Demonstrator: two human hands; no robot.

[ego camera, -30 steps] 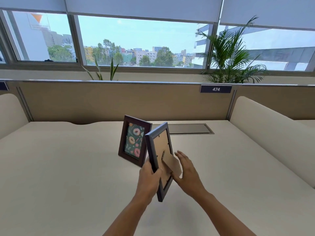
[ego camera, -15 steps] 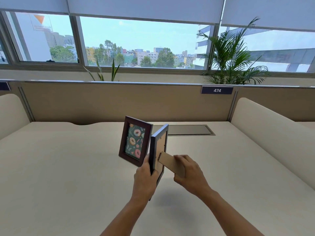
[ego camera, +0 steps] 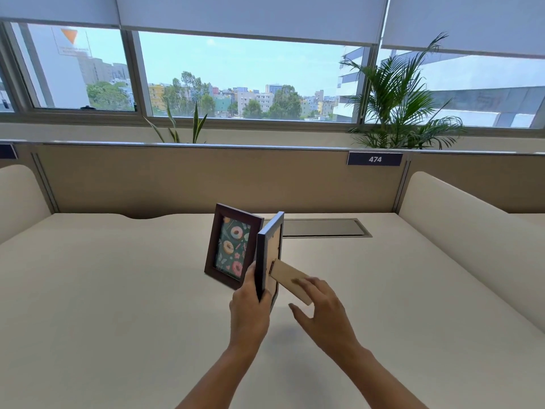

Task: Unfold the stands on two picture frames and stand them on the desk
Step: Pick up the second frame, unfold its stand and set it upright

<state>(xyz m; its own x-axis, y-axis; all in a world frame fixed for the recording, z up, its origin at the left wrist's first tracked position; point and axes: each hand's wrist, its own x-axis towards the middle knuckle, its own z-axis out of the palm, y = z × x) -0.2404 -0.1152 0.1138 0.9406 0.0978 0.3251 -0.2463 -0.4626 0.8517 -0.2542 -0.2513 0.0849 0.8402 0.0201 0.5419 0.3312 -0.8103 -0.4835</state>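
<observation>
The grey picture frame point(ego camera: 269, 255) was held upright just above the desk point(ego camera: 118, 290), edge-on to the camera with its back turned toward three o'clock. The cardboard stand point(ego camera: 290, 280) was seen swung well out from that back, hinged near the frame's middle and slanting down toward four o'clock; a second before, it had lain nearly flat against the backing. From this it was judged that the unfolding of the second stand was all but done, and that only the setting down remained.

The left hand point(ego camera: 250, 308) was clamped on the frame's lower edge, thumb on the near side and fingers behind. The right hand point(ego camera: 321, 311) was loosened, its fingers spread; the fingertips point(ego camera: 306, 283) were laid on the stand's free end, where half a second earlier that end had been pinched.

At eleven o'clock from the held frame, just beside it, the brown picture frame point(ego camera: 233, 249) with the doughnut print was already stood on the desk, tilted back. The gap between the two frames was small, so a knock there was judged the chief risk.

Bare desk was left open at three, five and seven o'clock. The cable hatch point(ego camera: 324, 227) lay at one o'clock, the partition point(ego camera: 177, 178) beyond at twelve, and a rounded side divider point(ego camera: 472, 231) well apart at three.
</observation>
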